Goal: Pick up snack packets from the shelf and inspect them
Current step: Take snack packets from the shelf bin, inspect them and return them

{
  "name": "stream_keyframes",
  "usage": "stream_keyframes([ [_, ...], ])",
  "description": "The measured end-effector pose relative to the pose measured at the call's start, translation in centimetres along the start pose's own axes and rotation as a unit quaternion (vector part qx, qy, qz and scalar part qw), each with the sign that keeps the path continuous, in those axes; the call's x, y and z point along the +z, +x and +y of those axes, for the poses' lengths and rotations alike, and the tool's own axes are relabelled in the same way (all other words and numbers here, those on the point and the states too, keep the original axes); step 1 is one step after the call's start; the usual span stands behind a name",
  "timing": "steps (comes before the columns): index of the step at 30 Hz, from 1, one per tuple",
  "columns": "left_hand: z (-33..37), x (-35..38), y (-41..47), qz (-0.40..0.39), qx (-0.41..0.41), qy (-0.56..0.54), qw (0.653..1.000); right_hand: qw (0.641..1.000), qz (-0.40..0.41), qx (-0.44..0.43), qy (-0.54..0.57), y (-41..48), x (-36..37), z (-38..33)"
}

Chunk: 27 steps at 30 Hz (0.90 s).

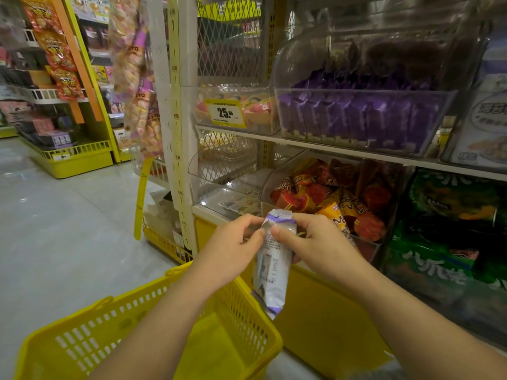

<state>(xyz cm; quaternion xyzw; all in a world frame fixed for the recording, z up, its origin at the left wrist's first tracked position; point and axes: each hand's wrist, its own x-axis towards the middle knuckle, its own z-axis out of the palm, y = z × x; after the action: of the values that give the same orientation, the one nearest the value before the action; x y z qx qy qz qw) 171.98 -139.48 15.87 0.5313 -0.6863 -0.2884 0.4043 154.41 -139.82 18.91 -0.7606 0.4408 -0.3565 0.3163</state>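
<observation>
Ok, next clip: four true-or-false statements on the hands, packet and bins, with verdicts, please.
1. The left hand and the right hand both pinch the purple-and-white snack packet near its top. True.
2. The yellow basket holds several packets. False: none show inside it.
3. The upper clear bin holds purple packets. True.
4. The yellow price tag reads 52. False: it reads 25.

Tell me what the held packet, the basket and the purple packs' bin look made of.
Held packet: probably thin glossy plastic film, creased and shiny. Basket: moulded yellow plastic, slotted walls. Bin: clear rigid plastic, contents showing through.
</observation>
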Motion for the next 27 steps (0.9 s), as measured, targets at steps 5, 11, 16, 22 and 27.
stream_keyframes([
  [5,-0.5,-0.4,-0.1,-0.109,-0.026,-0.134,0.985,0.994,-0.002,0.052,0.093,0.2,-0.6,0.3],
  [11,-0.1,-1.0,-0.4,-0.189,-0.04,-0.144,0.971,0.98,-0.016,0.083,0.18,0.1,-1.1,0.5],
  [16,1.6,-1.0,-1.0,-0.19,-0.024,-0.135,0.972,0.977,0.012,0.073,0.201,-0.5,-1.4,-0.3],
  [22,6.5,-0.2,-2.3,-0.142,0.071,-0.114,0.981,0.961,0.04,0.047,0.271,-2.5,-2.6,-3.6],
  [27,9.4,-1.1,-2.2,-0.145,0.055,-0.169,0.973,0.995,0.048,-0.01,0.085,-3.8,-6.9,-6.6],
])
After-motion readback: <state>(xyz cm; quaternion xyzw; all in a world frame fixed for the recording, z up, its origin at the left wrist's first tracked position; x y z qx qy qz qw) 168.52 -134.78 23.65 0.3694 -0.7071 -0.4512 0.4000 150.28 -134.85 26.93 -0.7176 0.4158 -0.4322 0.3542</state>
